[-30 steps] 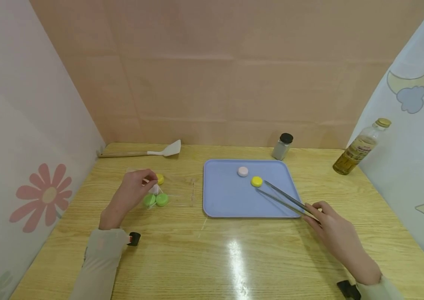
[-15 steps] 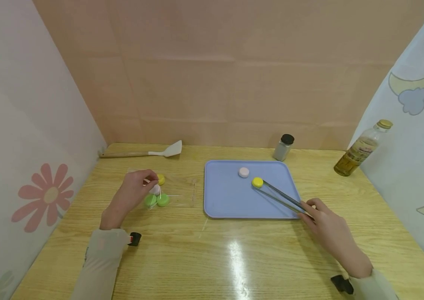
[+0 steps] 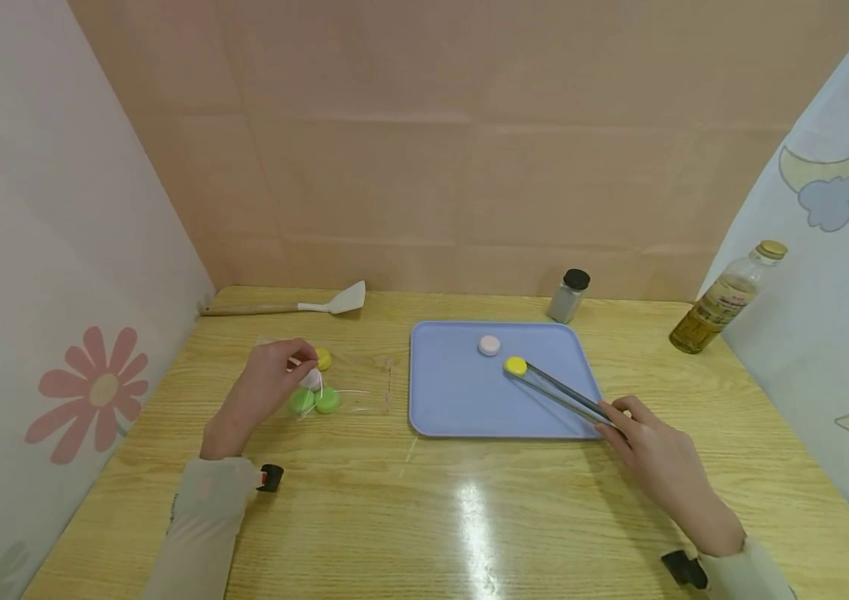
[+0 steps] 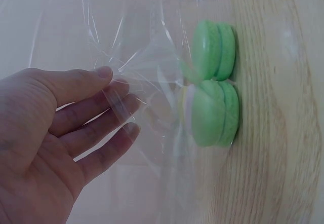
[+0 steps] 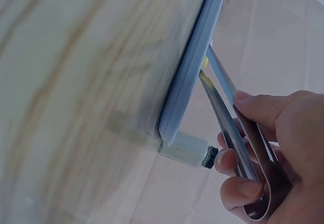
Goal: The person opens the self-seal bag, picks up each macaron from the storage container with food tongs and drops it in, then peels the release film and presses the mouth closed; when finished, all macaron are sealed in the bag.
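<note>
My left hand [image 3: 268,379] pinches a clear plastic bag [image 4: 152,82] between thumb and fingers. Inside the bag lie two green macarons [image 4: 215,113], a yellow macaron [image 3: 323,359] and a pale pink one [image 3: 312,380]. My right hand [image 3: 660,458] grips metal tongs [image 5: 230,127]. Their tips stand on either side of a yellow macaron [image 3: 516,365] on the blue tray [image 3: 461,408]; whether they touch it on both sides I cannot tell. Another pale pink macaron [image 3: 489,345] rests near the tray's far edge.
Behind the bag lies a spatula [image 3: 282,307] with a wooden handle. A small black-capped jar [image 3: 568,297] stands beyond the tray's back right corner. An oil bottle [image 3: 720,304] stands by the right wall. Fabric walls [image 3: 454,167] close off the back and sides.
The tongs have moved slightly left and their tips have drawn closer around the yellow macaron on the tray. My left hand stays in place, pinching the bag.
</note>
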{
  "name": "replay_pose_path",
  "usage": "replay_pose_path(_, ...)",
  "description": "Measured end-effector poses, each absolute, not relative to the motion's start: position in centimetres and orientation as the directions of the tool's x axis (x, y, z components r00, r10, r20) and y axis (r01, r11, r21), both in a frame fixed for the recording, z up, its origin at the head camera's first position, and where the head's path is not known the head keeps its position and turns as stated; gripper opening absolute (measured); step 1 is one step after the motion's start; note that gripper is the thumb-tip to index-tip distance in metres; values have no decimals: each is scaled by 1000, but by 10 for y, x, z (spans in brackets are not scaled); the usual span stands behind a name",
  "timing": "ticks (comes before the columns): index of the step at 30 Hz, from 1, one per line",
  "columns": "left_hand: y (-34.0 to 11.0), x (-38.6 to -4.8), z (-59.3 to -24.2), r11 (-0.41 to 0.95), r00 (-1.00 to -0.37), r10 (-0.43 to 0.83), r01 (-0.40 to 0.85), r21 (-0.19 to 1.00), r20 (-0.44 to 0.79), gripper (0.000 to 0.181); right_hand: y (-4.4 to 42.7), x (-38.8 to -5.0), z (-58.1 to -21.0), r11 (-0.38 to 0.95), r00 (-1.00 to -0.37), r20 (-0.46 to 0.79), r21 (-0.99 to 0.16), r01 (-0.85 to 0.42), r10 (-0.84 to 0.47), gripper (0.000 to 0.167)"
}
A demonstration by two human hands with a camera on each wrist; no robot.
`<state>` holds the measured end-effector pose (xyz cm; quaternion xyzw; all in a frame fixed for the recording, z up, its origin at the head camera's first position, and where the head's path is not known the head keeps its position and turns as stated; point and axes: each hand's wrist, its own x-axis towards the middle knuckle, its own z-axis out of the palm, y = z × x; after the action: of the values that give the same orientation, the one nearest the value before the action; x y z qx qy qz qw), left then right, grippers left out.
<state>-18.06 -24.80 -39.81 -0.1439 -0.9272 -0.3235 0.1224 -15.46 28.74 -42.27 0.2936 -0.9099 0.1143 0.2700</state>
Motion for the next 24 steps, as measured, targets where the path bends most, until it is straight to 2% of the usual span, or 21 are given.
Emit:
replay_pose_path(4, -247, -179, -397, 750, -934, 181, 334, 571, 308, 5, 286, -153, -422, 803, -676, 565, -40, -595, -473, 63)
replay_pose_path(5, -247, -179, -396, 751, -936, 180, 330, 572, 304, 5, 286, -153, -422, 803, -674, 568, -38, -595, -472, 72)
replay_pose_path(8, -247, -179, -395, 755, -938, 179, 325, 570, 298, 6, 283, -152, -421, 804, -670, 573, -31, -594, -472, 73)
replay_pose_path(14, -246, -179, -395, 757, -935, 180, 329, 565, 305, 6, 276, -149, -416, 782, -654, 578, -45, -622, -487, 70)
replay_pose_path(24, -247, -179, -395, 757, -931, 182, 338, 560, 316, 5, 253, -149, -411, 693, -583, 593, -56, -719, -556, 56)
